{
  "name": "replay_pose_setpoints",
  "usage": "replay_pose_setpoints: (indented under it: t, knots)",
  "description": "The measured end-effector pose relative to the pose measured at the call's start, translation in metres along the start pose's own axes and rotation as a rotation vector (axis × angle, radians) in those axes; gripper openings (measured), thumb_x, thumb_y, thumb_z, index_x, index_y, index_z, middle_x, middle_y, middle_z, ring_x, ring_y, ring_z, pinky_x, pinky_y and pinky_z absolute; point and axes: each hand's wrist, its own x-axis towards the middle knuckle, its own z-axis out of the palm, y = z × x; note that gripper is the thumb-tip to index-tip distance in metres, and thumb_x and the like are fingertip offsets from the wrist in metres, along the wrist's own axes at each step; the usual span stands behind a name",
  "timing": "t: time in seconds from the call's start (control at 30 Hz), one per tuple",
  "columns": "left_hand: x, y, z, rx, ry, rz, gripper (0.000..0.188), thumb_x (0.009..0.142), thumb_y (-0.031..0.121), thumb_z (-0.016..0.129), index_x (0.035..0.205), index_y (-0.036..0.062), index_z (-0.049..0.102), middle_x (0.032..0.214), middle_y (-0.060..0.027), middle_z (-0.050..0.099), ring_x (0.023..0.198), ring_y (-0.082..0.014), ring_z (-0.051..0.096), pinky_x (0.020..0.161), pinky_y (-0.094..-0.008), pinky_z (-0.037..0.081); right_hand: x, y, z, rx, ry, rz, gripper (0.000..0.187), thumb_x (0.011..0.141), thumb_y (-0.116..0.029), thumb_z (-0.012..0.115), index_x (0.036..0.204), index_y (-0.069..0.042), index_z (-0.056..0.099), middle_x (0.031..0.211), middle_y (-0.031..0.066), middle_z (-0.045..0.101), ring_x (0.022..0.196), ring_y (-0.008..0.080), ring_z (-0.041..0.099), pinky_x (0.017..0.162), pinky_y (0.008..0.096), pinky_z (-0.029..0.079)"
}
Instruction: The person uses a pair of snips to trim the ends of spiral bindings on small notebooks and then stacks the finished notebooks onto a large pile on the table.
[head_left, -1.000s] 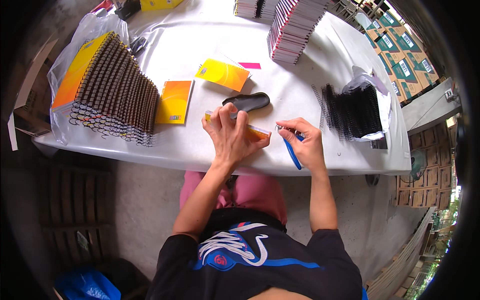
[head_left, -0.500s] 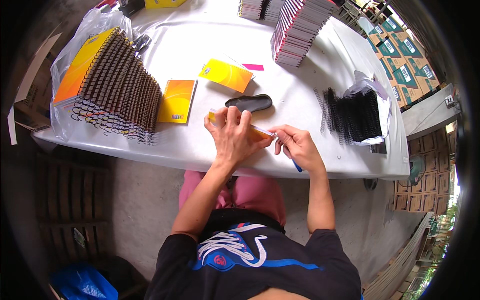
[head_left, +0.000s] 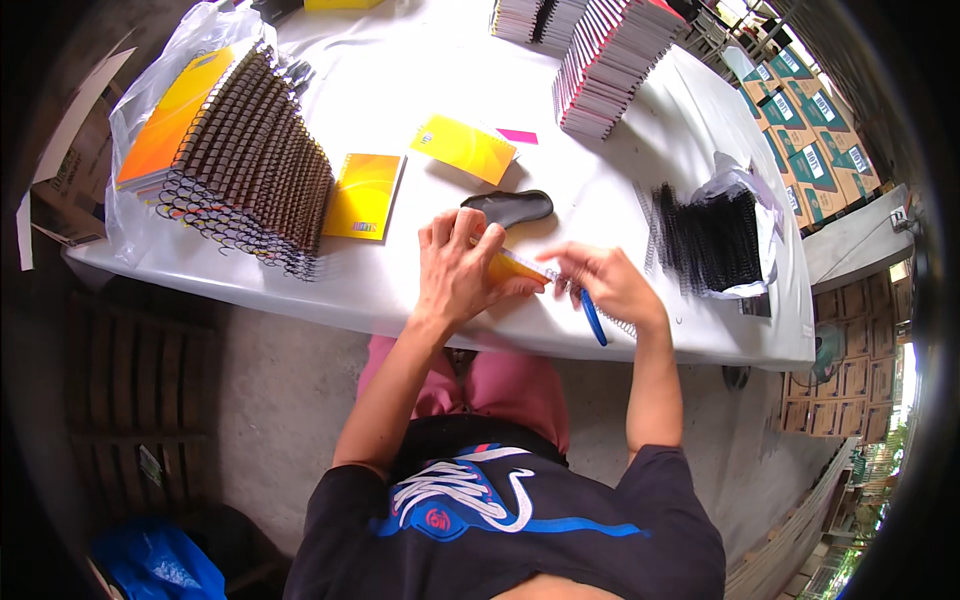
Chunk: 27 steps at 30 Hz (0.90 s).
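Note:
My left hand (head_left: 455, 265) is closed around a small yellow-orange notebook (head_left: 515, 268), tipped so its edge faces up near the table's front. At the notebook's right corner, my right hand (head_left: 605, 285) pinches a thin spiral binding coil (head_left: 622, 325), which trails out beneath the fingers. A blue-handled tool (head_left: 593, 318) juts down from the same palm; its working end is hidden. Just beyond the left hand lies a dark shoe-sole-shaped pad (head_left: 512, 207). One yellow notebook (head_left: 365, 198) rests flat to the left, and a yellow cover (head_left: 465, 148) sits farther back.
A tall stack of coil-bound notebooks (head_left: 250, 165) stands at left beside clear plastic (head_left: 125, 190). Black coils (head_left: 712, 240) lie bundled in white wrapping at right. Another notebook stack (head_left: 610, 70) rises at the back of the white-covered table (head_left: 370, 85). Cartons (head_left: 815, 120) are piled beyond.
My right hand has turned and shifted slightly right; more of the blue handle and a length of coil now show beneath it. The left hand keeps its hold on the notebook.

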Motion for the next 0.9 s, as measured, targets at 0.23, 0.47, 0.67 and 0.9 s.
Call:
replay_pose_setpoints:
  t: [0.23,0.47,0.67,0.9]
  knots:
    - [-0.003,-0.006,-0.021,-0.074,0.025,-0.003,0.063,0.037,0.056,0.083,0.067,0.009,0.054,0.092,-0.0058,0.044,0.093,-0.0266,0.04,0.081,-0.041,0.036,0.075,0.021,0.009,-0.75,0.133,-0.482,0.048,0.074,0.002,0.051,0.119,-0.011,0.053,0.117,0.0077,0.055,0.112,0.0268,0.05,0.093,0.0383,0.039]
    - [-0.012,-0.005,-0.016,-0.113,0.078,-0.015,0.061,0.045,0.059,0.079,0.071,0.0087,0.058,0.113,-0.0081,0.043,0.108,-0.0306,0.035,0.089,-0.0453,0.03,0.058,0.029,0.001,0.403,0.153,-0.379,0.031,0.078,0.003,0.054,0.108,-0.003,0.06,0.107,0.0142,0.064,0.1,0.0255,0.061,0.091,0.0431,0.045]
    - [-0.011,-0.009,-0.009,-0.173,0.065,-0.038,0.06,0.045,0.057,0.08,0.07,0.0083,0.056,0.114,-0.0076,0.043,0.109,-0.0314,0.034,0.09,-0.0464,0.03,0.009,0.032,0.014,0.358,-0.048,-0.501,0.018,0.077,-0.001,0.06,0.092,0.003,0.068,0.1,0.0198,0.065,0.098,0.0279,0.062,0.092,0.038,0.044]
    - [-0.007,-0.01,-0.01,-0.18,0.092,0.026,0.061,0.043,0.054,0.083,0.065,0.0073,0.051,0.113,-0.0104,0.044,0.106,-0.0316,0.034,0.089,-0.0448,0.033,0.006,0.023,0.01,0.29,-0.047,-0.533,0.02,0.079,-0.013,0.063,0.088,0.004,0.068,0.098,0.0217,0.066,0.094,0.028,0.064,0.087,0.0385,0.047]
